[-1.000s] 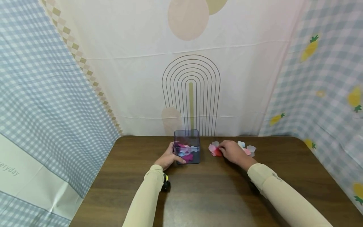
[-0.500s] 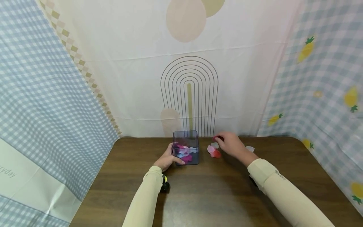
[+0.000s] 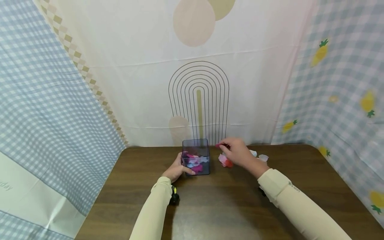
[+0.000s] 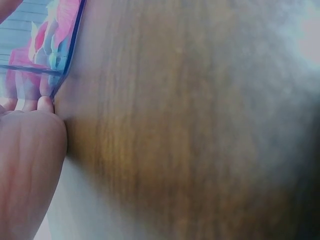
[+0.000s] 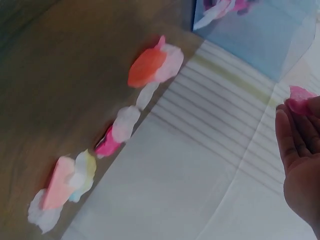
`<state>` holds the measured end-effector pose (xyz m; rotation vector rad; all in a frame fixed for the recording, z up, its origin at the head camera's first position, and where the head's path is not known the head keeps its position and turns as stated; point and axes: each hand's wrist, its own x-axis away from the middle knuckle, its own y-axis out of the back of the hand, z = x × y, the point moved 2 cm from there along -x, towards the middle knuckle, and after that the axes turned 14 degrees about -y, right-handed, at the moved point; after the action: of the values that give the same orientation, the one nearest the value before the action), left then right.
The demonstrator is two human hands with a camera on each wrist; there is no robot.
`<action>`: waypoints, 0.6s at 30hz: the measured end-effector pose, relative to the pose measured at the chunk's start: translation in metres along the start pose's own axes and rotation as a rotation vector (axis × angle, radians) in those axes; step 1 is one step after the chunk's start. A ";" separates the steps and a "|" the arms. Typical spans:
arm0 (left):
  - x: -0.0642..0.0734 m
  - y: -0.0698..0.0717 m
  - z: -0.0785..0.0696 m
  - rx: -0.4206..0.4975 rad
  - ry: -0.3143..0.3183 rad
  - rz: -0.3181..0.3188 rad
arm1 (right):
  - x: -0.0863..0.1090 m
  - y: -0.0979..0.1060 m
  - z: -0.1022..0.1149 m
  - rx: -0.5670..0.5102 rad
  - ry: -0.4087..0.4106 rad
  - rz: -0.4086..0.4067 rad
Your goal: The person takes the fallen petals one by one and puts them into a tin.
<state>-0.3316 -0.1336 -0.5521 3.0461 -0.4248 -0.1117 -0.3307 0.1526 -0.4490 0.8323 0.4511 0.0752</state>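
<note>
A see-through bluish plastic box (image 3: 205,169) stands at the back of the table with pink, white and light-blue petals (image 3: 196,163) inside. My left hand (image 3: 175,170) grips it from the left, thumb along the front and fingers at the side. To the right of the box my right hand (image 3: 239,152) is raised, pinching a magenta petal (image 5: 300,98) between thumb and fingers. Below that hand lie a pale pink petal (image 3: 222,160) and a red-orange petal (image 5: 147,68). Farther right are white petals (image 3: 263,158) and a peach petal (image 5: 59,184).
The brown wooden table (image 3: 216,210) meets a hanging white cloth (image 3: 144,100) right behind the box. Checked cloths (image 3: 324,83) close off both sides. A magenta petal (image 5: 107,144) lies near the back edge, partly under a white one.
My right hand has lifted a magenta petal off the table and carried it left towards the box. My left hand has kept its grip on the box.
</note>
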 end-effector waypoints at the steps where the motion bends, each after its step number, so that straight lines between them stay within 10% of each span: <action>1: 0.000 0.000 0.000 -0.001 0.001 -0.001 | 0.000 -0.002 0.003 -0.004 0.018 -0.010; 9: 0.000 0.000 -0.002 0.007 0.001 0.005 | -0.009 -0.026 0.033 0.015 0.137 0.003; 18: 0.000 0.000 -0.001 0.021 -0.002 0.012 | -0.037 -0.062 0.056 0.104 0.036 0.176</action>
<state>-0.3320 -0.1339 -0.5514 3.0643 -0.4468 -0.1098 -0.3478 0.0631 -0.4483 0.9730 0.4176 0.2317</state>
